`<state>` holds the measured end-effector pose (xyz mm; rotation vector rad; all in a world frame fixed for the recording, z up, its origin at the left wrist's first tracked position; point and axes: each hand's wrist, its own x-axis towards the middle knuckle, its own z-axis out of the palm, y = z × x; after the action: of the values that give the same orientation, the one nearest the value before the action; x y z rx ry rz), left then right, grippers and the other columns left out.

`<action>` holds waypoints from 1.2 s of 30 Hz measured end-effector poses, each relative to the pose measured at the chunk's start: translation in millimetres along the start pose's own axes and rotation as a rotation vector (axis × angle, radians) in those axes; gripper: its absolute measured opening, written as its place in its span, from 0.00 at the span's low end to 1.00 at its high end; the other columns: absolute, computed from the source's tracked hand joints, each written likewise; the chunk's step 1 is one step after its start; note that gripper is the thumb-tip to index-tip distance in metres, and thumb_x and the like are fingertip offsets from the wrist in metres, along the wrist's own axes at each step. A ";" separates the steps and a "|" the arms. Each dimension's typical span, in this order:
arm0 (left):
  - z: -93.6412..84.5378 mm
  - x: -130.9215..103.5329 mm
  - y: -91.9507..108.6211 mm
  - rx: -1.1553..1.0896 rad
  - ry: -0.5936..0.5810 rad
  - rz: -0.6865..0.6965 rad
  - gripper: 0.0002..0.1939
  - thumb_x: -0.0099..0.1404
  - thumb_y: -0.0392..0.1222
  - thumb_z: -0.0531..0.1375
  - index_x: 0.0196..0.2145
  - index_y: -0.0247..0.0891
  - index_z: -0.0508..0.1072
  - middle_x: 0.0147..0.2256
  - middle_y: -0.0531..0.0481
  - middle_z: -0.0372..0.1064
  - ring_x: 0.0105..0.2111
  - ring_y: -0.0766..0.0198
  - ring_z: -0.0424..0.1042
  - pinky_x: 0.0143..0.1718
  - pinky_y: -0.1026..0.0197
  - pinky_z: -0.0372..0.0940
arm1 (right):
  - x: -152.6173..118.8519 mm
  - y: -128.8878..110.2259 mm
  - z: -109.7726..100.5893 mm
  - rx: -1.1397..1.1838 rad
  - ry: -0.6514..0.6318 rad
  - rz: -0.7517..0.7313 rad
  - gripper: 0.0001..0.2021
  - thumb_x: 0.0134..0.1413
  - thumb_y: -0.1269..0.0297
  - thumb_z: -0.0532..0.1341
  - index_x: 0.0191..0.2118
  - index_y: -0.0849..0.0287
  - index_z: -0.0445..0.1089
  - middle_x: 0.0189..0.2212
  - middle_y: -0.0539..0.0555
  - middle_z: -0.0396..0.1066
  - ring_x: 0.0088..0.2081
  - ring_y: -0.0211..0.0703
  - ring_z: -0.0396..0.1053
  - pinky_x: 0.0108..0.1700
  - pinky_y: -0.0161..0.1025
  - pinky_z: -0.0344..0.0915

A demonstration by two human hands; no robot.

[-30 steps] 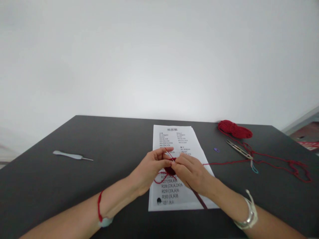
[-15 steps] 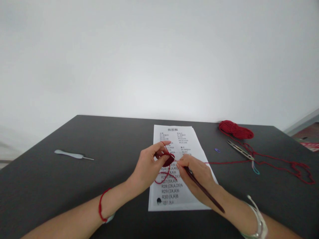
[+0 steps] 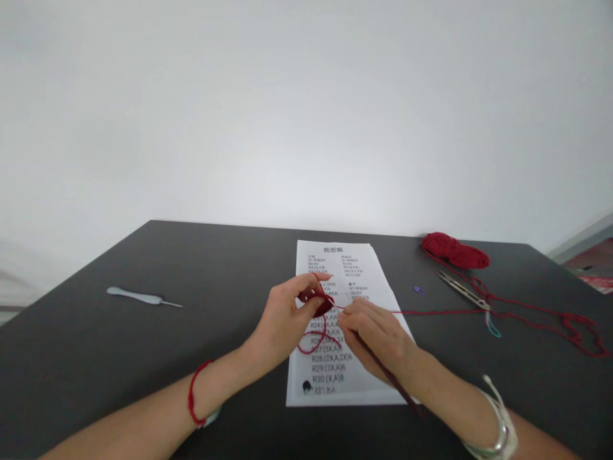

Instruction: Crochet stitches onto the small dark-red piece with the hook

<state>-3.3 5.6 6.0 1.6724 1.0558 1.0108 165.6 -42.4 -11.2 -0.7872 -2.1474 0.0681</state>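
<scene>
My left hand (image 3: 283, 316) pinches a small dark red crocheted piece (image 3: 324, 306) above the printed sheet (image 3: 383, 390), with red yarn passing by its fingers. A loose yarn tail (image 3: 311, 345) hangs below the piece over the paper. In my right hand (image 3: 376, 332) is a crochet hook (image 3: 383, 368) with a dark brown handle, its thin tip touching the piece's right edge. From near my right fingers, a red strand runs right across the table.
A red yarn skein (image 3: 454, 250) lies at the back right. Nearer are scissors (image 3: 463, 290) with a teal loop and a small purple marker (image 3: 419, 290). A grey-handled hook (image 3: 143, 296) rests on the black table (image 3: 230, 262) at left.
The brown handle has swung lower and leftward at its rear end as my right hand turned slightly. My left hand keeps its hold on the piece. The view has shifted a little.
</scene>
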 end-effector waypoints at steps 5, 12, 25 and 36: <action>-1.9 0.6 1.2 -0.010 -0.012 0.030 0.08 0.55 0.30 0.57 0.22 0.38 0.72 0.37 0.47 0.74 0.37 0.59 0.71 0.36 0.60 0.67 | -1.8 3.3 -2.3 0.220 0.089 0.308 0.08 0.57 0.72 0.56 0.29 0.55 0.64 0.22 0.49 0.65 0.23 0.37 0.62 0.25 0.35 0.59; 2.6 -0.5 6.8 -0.320 -0.081 -0.098 0.03 0.53 0.31 0.61 0.26 0.37 0.72 0.34 0.50 0.72 0.36 0.62 0.70 0.38 0.61 0.64 | 4.3 10.5 2.8 1.115 0.266 0.786 0.08 0.52 0.63 0.62 0.26 0.57 0.64 0.18 0.46 0.65 0.19 0.35 0.60 0.23 0.33 0.58; 7.9 -2.8 2.0 -0.812 -0.221 -0.418 0.24 0.48 0.29 0.65 0.45 0.33 0.70 0.26 0.55 0.67 0.25 0.70 0.66 0.32 0.65 0.61 | -7.2 9.8 17.0 0.059 0.163 0.069 0.07 0.57 0.76 0.55 0.35 0.55 0.63 0.28 0.51 0.66 0.29 0.39 0.63 0.31 0.37 0.62; -11.1 10.4 0.7 -0.666 -0.346 -0.352 0.21 0.48 0.29 0.64 0.42 0.34 0.72 0.27 0.55 0.66 0.26 0.72 0.64 0.29 0.66 0.56 | -7.6 18.9 -5.7 0.818 0.162 0.688 0.03 0.51 0.67 0.63 0.30 0.56 0.68 0.23 0.46 0.63 0.23 0.34 0.56 0.24 0.33 0.55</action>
<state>-10.3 18.0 11.5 1.0193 0.6484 0.6982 182.9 -32.6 -18.5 -0.9274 -1.4000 1.1139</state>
